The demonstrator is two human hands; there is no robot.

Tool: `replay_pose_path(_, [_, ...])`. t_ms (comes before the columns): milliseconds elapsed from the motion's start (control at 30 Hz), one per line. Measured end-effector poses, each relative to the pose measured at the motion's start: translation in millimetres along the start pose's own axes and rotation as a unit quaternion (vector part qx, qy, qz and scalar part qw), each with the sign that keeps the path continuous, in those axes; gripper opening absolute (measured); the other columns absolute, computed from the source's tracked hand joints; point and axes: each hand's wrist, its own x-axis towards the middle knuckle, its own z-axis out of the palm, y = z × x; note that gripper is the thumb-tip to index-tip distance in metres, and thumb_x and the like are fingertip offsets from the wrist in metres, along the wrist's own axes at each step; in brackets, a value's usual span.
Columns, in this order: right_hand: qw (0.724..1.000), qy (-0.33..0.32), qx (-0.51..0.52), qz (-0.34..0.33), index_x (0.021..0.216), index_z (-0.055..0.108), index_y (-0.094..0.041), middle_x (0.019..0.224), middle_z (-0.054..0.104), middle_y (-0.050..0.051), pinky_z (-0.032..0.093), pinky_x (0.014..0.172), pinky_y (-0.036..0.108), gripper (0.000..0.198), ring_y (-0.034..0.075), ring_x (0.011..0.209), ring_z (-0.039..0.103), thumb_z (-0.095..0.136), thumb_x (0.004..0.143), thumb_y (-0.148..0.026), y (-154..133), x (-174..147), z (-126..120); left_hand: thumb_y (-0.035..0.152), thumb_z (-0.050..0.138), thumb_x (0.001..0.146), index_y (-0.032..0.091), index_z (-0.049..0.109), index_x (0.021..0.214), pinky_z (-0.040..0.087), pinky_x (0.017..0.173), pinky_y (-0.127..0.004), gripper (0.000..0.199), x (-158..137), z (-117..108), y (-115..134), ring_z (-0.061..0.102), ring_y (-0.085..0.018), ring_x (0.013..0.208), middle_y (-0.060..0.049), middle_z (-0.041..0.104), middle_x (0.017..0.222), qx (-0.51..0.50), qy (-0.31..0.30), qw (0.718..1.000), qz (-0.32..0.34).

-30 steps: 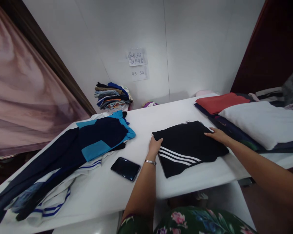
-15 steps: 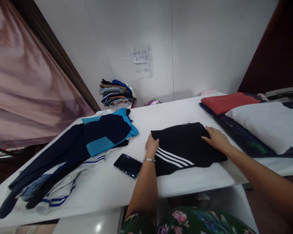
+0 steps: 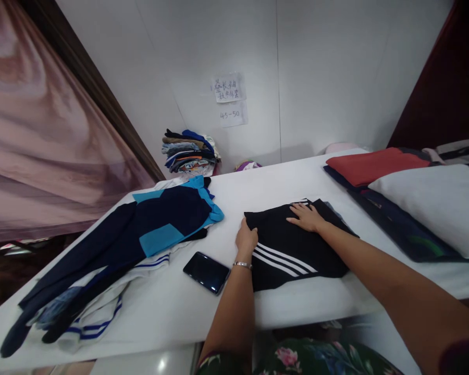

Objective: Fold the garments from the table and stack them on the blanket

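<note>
Two hands are resting on a folded black garment with three white stripes (image 3: 293, 242), lying at the centre of the white bench (image 3: 172, 307). It could slide or lose its fold, I judge, if one palm pushes harder than the other on that smooth surface, and the dark flat phone (image 3: 206, 272) just to its left could be nudged. The left hand (image 3: 246, 238) is cupping the garment's left edge, fingers loosely curled; the right hand (image 3: 305, 216) is lying flat, fingers spread, gripping nothing.
</note>
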Motion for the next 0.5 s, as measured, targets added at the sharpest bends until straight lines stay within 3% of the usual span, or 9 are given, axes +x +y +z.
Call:
replay_pose_path(100, [1.000,-0.006,0.009,0.003,0.149,0.035,-0.023,0.159,0.025,0.009,0.014,0.116,0.056,0.077,0.029,0.147,0.016,0.021,0.090,-0.070,5.5,3.0,0.9,0.027,0.054,0.087,0.021,0.039,0.143,0.046,0.095,-0.039,0.059,-1.6,-0.1,1.3,0.058,-0.029,0.120,-0.012,0.061,0.132,0.011,0.001,1.000,0.003])
replay_pose_path(233, [1.000,-0.015,0.024,0.006,0.148,0.039,-0.024,0.157,0.029,0.007,0.023,0.115,0.052,0.073,0.026,0.146,0.021,0.015,0.092,-0.065,12.1,-3.3,-16.2,0.027,0.054,0.087,0.022,0.040,0.142,0.047,0.095,-0.039,0.057,-2.4,-2.0,2.6,0.059,-0.029,0.119,-0.011,0.062,0.131,0.003,-0.003,1.000,0.001])
replay_pose_path(333, [0.999,0.051,-0.005,0.015,0.148,0.038,-0.023,0.158,0.026,0.009,0.017,0.116,0.053,0.072,0.027,0.147,0.016,0.020,0.092,-0.064,32.8,-22.1,-23.8,0.026,0.055,0.086,0.023,0.042,0.141,0.047,0.095,-0.038,0.056,-1.9,-2.1,2.6,0.059,-0.029,0.119,-0.010,0.063,0.129,-0.004,-0.006,1.000,-0.002])
replay_pose_path(400, [0.994,0.091,-0.031,0.049,0.146,0.040,-0.021,0.157,0.029,0.012,0.014,0.115,0.059,0.072,0.030,0.146,0.018,0.027,0.091,-0.064,52.9,-37.6,-18.6,0.027,0.056,0.086,0.023,0.042,0.141,0.046,0.096,-0.039,0.057,-1.6,-1.0,2.3,0.059,-0.030,0.118,-0.011,0.063,0.129,-0.002,-0.006,1.000,-0.005])
replay_pose_path(500, [0.992,0.061,-0.009,0.110,0.145,0.041,-0.019,0.155,0.032,0.014,0.024,0.112,0.059,0.070,0.031,0.144,0.026,0.029,0.090,-0.061,81.6,-53.5,-0.5,0.027,0.057,0.085,0.022,0.040,0.143,0.047,0.095,-0.039,0.060,-2.5,1.7,2.6,0.060,-0.030,0.118,-0.012,0.063,0.129,0.005,-0.004,1.000,-0.009])
